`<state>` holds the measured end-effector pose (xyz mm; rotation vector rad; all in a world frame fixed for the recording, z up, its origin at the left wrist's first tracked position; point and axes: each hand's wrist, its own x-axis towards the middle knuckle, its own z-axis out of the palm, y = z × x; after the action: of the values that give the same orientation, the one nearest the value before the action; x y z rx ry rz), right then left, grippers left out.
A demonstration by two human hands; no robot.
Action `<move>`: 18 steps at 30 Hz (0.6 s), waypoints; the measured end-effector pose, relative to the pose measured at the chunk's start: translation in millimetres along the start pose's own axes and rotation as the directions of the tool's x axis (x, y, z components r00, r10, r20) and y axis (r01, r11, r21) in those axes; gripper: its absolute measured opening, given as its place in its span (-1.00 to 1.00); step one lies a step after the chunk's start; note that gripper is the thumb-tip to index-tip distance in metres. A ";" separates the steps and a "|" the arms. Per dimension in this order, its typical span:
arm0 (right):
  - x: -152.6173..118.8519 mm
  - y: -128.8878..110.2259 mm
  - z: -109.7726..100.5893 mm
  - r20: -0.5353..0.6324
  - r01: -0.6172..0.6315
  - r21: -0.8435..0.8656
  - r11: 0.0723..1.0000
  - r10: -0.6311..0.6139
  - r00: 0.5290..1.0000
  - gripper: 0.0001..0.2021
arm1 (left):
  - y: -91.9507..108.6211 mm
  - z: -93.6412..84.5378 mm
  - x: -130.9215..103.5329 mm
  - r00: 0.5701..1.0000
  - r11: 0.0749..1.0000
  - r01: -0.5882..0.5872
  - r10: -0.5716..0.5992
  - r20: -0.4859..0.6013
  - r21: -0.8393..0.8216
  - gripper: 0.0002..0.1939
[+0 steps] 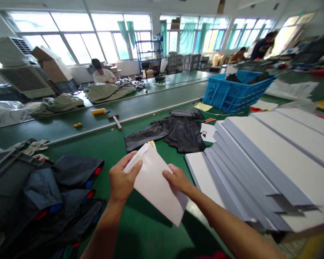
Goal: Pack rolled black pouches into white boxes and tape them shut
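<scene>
Between my two hands is a slim white box (159,180), tilted above the green tabletop. My left hand (124,176) grips its upper left end, thumb on the face and fingers behind the edge. Closed on the right edge is my right hand (178,178), with its thumb pressed on the face. A small yellow-and-white bit (152,144) shows at the box's upper end. Just beyond lie black fabric pouches (182,131) in a loose pile. Many similar white boxes (259,144) are stacked to the right, close to my right forearm.
Dark pouches with red and blue ends (78,169) lie at left beside a grey crate (10,180). A blue basket (232,91) stands at the back right. A hammer (117,122) and a yellow-handled tool (98,111) rest farther off. Another person (104,73) sits across the table.
</scene>
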<state>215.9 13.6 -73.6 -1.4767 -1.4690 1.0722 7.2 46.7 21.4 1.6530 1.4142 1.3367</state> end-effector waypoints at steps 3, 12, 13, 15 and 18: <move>-29.0 1.4 -49.0 -0.199 -0.191 -0.339 0.921 0.129 0.972 -0.48 | -5.4 51.6 12.0 0.977 0.954 0.174 -0.136 0.163 -0.246 -0.54; -71.3 46.1 -108.3 -0.528 -0.448 -0.808 0.382 -0.132 0.839 -0.39 | -21.8 256.7 -8.3 0.860 0.945 0.328 -0.297 0.415 -0.003 -0.02; -73.9 54.4 -99.0 -0.415 -0.330 -0.883 0.334 -0.227 0.881 -0.39 | -28.7 264.6 -18.6 0.824 0.939 0.342 -0.324 0.465 0.048 -0.05; -80.4 74.8 -80.0 -0.163 -0.086 -0.959 0.270 -0.278 0.946 -0.40 | -48.9 265.1 -37.1 0.769 0.922 0.363 -0.377 0.516 0.133 -0.17; -89.1 105.9 -62.5 -0.155 -0.059 -0.949 0.309 -0.296 0.942 -0.49 | -89.0 230.0 -46.9 0.752 0.911 0.347 -0.413 0.513 0.225 -0.33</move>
<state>313.0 -76.3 -148.1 -2.1093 -2.0482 -0.3549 191.0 65.8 -148.4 1.5350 1.3773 0.4872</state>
